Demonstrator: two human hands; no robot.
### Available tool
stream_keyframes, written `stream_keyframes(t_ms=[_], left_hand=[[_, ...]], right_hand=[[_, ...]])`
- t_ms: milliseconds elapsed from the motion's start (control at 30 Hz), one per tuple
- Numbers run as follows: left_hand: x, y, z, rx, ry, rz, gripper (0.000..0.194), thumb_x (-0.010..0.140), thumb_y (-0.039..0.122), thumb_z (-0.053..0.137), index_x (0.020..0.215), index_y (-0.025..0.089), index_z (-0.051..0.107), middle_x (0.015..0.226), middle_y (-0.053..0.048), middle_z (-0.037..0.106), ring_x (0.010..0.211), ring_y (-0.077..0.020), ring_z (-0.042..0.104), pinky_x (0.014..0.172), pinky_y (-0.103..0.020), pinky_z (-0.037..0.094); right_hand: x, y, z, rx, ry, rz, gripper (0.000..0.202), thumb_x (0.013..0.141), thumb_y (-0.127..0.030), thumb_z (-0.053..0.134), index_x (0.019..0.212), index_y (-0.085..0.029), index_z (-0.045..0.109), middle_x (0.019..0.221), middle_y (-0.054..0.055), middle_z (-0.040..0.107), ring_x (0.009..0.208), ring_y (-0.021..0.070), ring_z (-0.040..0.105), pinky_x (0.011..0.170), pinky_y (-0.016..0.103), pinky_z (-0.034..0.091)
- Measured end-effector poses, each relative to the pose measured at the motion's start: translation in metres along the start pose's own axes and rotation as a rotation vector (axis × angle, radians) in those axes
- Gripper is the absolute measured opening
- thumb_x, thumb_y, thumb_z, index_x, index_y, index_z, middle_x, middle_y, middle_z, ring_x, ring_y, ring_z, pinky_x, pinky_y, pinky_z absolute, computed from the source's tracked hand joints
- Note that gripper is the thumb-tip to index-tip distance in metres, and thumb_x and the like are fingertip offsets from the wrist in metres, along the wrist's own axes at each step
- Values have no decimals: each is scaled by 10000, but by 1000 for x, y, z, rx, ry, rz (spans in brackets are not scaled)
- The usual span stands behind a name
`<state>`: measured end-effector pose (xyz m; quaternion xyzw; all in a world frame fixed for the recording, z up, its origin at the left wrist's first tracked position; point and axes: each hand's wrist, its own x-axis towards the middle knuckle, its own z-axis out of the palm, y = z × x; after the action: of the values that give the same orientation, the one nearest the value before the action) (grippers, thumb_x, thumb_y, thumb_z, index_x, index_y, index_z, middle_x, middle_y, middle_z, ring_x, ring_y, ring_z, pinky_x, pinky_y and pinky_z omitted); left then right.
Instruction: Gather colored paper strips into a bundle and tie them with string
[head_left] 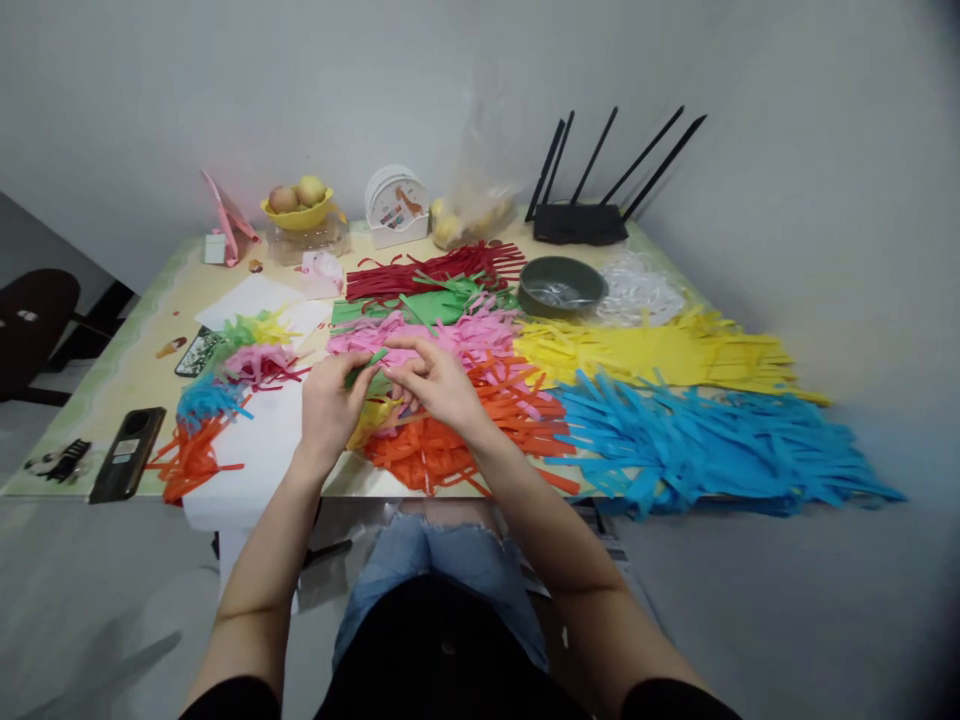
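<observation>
A green strip (378, 356) is pinched by the left hand (328, 398); the right hand's (433, 384) grip is unclear; tearing could be caused by tugging.

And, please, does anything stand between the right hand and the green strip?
Nothing visible does: the left hand holds the green strip, with the right hand close beside it; whether that touches is unclear.

Six large fringe piles (697, 440), five antennas (595, 155)
</observation>
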<state>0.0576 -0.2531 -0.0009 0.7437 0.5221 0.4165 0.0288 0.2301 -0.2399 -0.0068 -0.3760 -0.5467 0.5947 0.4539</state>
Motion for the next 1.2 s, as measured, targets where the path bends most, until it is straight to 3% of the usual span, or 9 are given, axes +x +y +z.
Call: stream_keyframes(t_ms=[167,400,600,767,900,967,1067,1133,1200], left_hand=[[-1,0,0,-65,-64,-9,139,879,311,690,903,186,745,868,-66,764,800,-195,696,779,-301,512],[-7,0,4,-359,-39,-189,122,824,284,722,876,180,760,844,-34,773,748,-160,697,745,-261,531],[-13,-1,10,-442,13,-271,148,805,308,740,863,172,757,844,-43,769,775,-175,703,755,-274,532],[-17,-3,10,-382,-50,-167,122,841,294,716,855,175,739,831,-34,763,740,-162,689,727,-267,525],[-25,-4,12,-143,-105,-22,122,908,287,661,925,188,731,895,-61,763,832,-193,691,805,-323,506],[-32,0,17,-10,-123,42,145,942,286,618,951,183,720,918,-78,757,887,-211,684,860,-358,482],[-40,5,28,124,-191,71,199,984,301,550,967,170,699,916,-86,745,903,-218,667,897,-385,450],[-45,1,29,155,-257,62,234,999,316,518,951,170,694,902,-83,737,906,-219,661,914,-395,444],[-51,-12,17,103,-340,60,230,990,327,531,971,173,700,980,-93,740,977,-221,661,946,-389,457]], right_hand=[[-3,7,1,7,14,-13,520,780,-443,706,1218,-193,579,561,-76,610,448,99,559,413,193,415],[-2,10,-1,6,-54,32,676,741,-538,739,1250,-132,561,518,-84,585,412,88,511,406,192,365],[-1,6,-1,-21,-129,71,630,750,-497,734,1243,-145,557,492,-105,571,392,72,483,403,180,338],[3,9,-2,56,-91,64,584,703,-537,755,1130,-164,614,527,-80,592,405,69,485,416,184,366],[4,16,-9,-6,-141,98,472,691,-556,749,942,-164,671,568,-27,619,442,104,513,431,218,378],[3,20,-11,-162,-78,-6,371,728,-511,729,877,-173,694,661,9,662,546,131,572,506,243,433],[1,22,-11,-318,140,-225,253,759,-435,724,788,-188,674,818,35,673,697,135,590,584,239,465],[-1,21,-11,-142,262,-258,257,786,-445,710,819,-209,614,810,6,640,589,92,512,475,193,389],[-2,19,-14,144,316,-218,299,800,-471,707,870,-235,537,743,-36,609,459,57,400,380,158,263]])
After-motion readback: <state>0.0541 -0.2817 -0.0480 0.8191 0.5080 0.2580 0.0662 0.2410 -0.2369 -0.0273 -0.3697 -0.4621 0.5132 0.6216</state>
